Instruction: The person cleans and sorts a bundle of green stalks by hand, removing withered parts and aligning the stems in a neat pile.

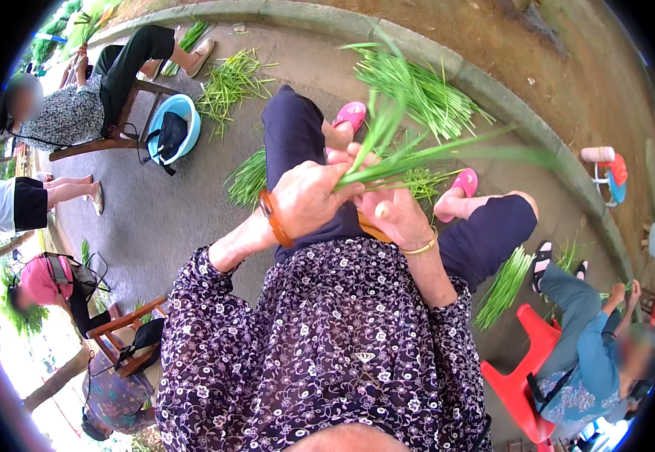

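My left hand (309,197), with an amber bangle at the wrist, is closed round the lower ends of a small bunch of chive-like green leaves (433,160). These leaves fan upward and to the right, their tips blurred. Close against it, my right hand (394,215), wearing a gold bracelet, has its palm turned up and its fingers extended. The leaves cross over that palm and hide part of the fingers. Beyond my hands, a large pile of the same greens (418,90) lies on the ground, with a looser heap (425,183) between my pink slippers.
More greens (247,178) lie left of my knees, and a bundle (505,288) lies to the right. A blue basin (192,124) holding a black bag stands at the left. A red chair (519,369) bears a seated person (595,369). A curb (485,83) curves along the far side.
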A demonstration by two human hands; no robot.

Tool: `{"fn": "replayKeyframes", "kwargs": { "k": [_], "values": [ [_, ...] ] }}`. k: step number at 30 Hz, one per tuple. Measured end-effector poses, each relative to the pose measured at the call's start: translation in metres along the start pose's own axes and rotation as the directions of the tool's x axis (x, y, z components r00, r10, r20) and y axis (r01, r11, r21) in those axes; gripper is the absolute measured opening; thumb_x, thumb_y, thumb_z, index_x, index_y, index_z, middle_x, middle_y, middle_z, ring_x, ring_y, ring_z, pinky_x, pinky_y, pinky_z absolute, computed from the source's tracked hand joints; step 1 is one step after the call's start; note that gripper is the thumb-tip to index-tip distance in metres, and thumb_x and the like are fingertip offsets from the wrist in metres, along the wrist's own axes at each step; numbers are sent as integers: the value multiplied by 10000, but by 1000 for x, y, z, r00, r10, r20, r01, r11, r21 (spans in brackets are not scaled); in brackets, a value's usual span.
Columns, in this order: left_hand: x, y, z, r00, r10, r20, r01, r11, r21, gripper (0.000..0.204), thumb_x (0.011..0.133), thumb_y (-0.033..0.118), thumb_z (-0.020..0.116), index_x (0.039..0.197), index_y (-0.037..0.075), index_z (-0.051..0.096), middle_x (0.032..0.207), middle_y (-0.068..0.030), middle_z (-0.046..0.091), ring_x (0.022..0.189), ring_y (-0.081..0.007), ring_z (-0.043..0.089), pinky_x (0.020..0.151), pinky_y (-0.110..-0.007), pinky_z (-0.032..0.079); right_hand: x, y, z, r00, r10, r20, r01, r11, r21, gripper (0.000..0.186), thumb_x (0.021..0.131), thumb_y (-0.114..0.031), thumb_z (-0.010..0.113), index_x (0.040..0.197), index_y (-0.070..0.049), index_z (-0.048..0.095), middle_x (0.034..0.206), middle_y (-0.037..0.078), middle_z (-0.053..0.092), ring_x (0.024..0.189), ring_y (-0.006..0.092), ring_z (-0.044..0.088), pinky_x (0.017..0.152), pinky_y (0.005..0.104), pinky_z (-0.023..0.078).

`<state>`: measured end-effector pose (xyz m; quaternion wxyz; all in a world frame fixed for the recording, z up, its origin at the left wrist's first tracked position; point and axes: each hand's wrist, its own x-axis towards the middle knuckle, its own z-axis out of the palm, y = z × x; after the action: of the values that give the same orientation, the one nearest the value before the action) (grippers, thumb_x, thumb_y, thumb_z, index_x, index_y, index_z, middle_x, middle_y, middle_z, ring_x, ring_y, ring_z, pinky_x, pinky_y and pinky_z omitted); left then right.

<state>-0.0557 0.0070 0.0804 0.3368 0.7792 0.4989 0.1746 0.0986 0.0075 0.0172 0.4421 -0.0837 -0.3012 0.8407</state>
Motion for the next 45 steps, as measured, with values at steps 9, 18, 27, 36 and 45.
{"fn": "replayKeyframes", "kwargs": {
  "k": [9, 18, 27, 36, 45],
  "values": [
    [-23, 7, 51, 983, 82, -165, 48, 750, 660, 92, 678, 50, 481, 752, 46, 428, 557, -63, 454, 473, -176, 529, 390, -292, 425, 3, 19, 1, 917, 100, -386, 54, 929, 367, 231, 867, -142, 439, 1058, -14, 452, 815, 46, 528, 942, 247, 519, 894, 386, 375],
    [-28, -10, 16, 796, -204, 570, 605, 305, -735, 394, 774, 269, 611, 957, -21, 417, 768, -69, 538, 663, -162, 587, 571, -263, 505, -2, 23, -4, 991, 19, -129, 18, 960, 281, 223, 894, -199, 384, 974, -18, 488, 644, 13, 461, 809, 190, 546, 898, 383, 388],
    [-33, -11, 42, 712, 7, 702, 701, 32, -712, 261, 858, 246, 476, 896, -12, 456, 662, -98, 539, 441, -150, 512, 347, -215, 390, -5, 15, 1, 980, 176, -88, -180, 983, -39, 318, 874, -299, 409, 858, 1, 513, 650, 38, 515, 880, 273, 557, 870, 427, 402],
    [-33, -5, 21, 697, -225, 680, 713, 127, -689, 232, 869, 275, 464, 869, 44, 489, 521, 87, 280, 390, -3, 218, 334, -166, 158, -16, 9, -7, 982, 149, -115, -160, 983, -92, 422, 800, -310, 562, 1053, 19, 482, 986, 112, 544, 873, 168, 528, 774, 307, 439],
    [-37, -6, 15, 749, -292, 595, 662, 372, -651, 358, 855, 381, 456, 911, 31, 504, 518, 86, 306, 408, -4, 255, 353, -163, 184, -31, 7, -28, 950, 89, -298, -75, 996, 56, 212, 865, -145, 449, 1022, -23, 523, 961, 102, 563, 855, 201, 558, 750, 366, 454]
  ]
}}
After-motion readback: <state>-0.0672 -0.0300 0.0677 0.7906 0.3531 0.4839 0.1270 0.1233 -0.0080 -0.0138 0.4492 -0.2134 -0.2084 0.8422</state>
